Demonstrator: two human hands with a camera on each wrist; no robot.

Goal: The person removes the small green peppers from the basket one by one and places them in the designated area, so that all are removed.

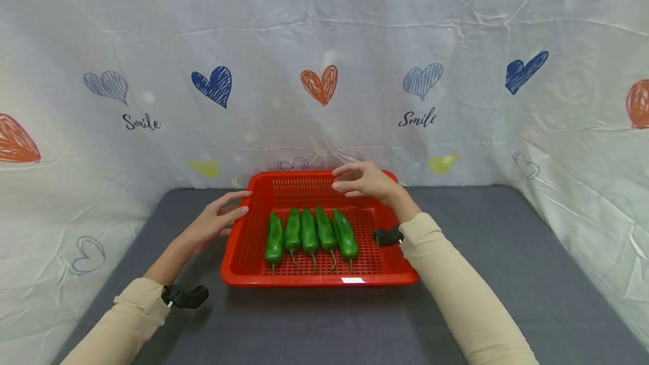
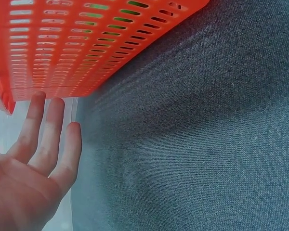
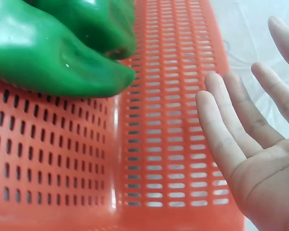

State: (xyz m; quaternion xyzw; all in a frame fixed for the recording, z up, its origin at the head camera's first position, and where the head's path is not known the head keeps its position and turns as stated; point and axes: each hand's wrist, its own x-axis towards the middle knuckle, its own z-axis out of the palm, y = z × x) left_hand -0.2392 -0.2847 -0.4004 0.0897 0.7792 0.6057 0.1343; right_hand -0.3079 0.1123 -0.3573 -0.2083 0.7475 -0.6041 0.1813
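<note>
Nearest of all came the beige sleeves [image 1: 466, 292], reaching in from both lower corners! Behind everything hung the white cloth [image 1: 324, 10], creased and printed with hearts and the word "Smile". Below it stretched the dark grey tabletop [image 1: 497, 263], and there, centre stage, sat the red basket [image 1: 319, 280], slotted all over. On the flanks, two hands! The left hand [image 1: 210, 224] was at the basket's left wall, fingers spread and gently bent, their tips right by the rim; whether they touched it, nobody could tell. Across the way, the right hand [image 1: 367, 181] hovered at the far right rim, its fingers loosely curved and parted. And the peppers [image 1: 309, 231]! Five glossy green ones lay in a row on the basket floor, stems towards the near side, the leftmost slightly apart. Smallest, black wrist devices [image 1: 387, 236] sat at the cuffs.
</note>
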